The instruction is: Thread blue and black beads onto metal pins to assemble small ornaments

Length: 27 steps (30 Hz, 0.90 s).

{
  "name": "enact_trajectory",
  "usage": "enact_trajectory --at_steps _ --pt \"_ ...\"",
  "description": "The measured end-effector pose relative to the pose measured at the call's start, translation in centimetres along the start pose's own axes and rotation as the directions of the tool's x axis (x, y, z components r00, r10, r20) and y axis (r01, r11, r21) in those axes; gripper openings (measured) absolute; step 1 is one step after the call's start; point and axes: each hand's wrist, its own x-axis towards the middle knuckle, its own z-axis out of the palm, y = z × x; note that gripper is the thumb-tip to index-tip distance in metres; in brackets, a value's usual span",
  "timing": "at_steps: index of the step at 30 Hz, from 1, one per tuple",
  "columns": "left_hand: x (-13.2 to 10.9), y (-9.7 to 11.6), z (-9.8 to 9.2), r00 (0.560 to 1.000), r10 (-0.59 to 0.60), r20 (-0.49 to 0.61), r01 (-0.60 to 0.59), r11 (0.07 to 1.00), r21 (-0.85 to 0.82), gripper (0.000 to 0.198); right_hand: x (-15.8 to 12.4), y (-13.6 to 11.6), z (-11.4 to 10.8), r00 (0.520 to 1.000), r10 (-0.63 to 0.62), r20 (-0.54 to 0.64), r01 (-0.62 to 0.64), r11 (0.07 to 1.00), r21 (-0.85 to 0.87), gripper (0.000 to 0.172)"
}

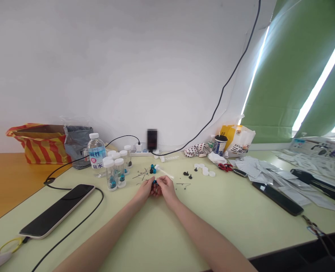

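Observation:
Both my hands meet at the middle of the pale green table. My left hand and my right hand are closed in a pinch around one small blue bead-like piece held between the fingertips. Just beyond them lie more blue and black beads, a clear thin tube and several thin metal pins. To the left stand several small clear vials with white caps, some with blue beads inside.
A phone on a cable lies at the left. A water bottle, a striped bag, a power strip, white caps, red scissors, a cup and scattered plastic sleeves surround the spot.

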Motion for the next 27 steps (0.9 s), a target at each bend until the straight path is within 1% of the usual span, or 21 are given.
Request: enact_trajectory --at_steps 4,7,12,19,27 --pt "0.22 -0.15 -0.11 0.999 -0.032 0.043 0.032 0.999 -0.006 0.032 -0.07 -0.03 0.05 1.000 0.010 -0.005 -0.010 1.000 -0.012 0.026" --pt "0.43 -0.32 -0.18 0.998 -0.039 0.046 0.039 0.999 -0.012 0.031 -0.07 -0.05 0.12 1.000 0.014 -0.010 -0.014 1.000 -0.022 0.028" --pt "0.61 -0.45 -0.22 0.998 -0.044 0.049 0.045 0.999 -0.020 0.032 0.09 -0.14 0.18 0.998 0.021 -0.052 -0.022 1.000 -0.009 0.028" --pt "0.22 -0.15 -0.18 0.998 -0.044 0.049 0.044 0.999 -0.012 0.033 0.05 -0.04 -0.02 1.000 0.016 0.005 -0.016 1.000 0.007 0.029" --pt "0.26 -0.09 0.00 0.998 -0.036 0.053 0.035 0.999 0.017 0.033 0.39 0.34 0.02 1.000 0.003 0.002 -0.003 1.000 -0.010 0.027"
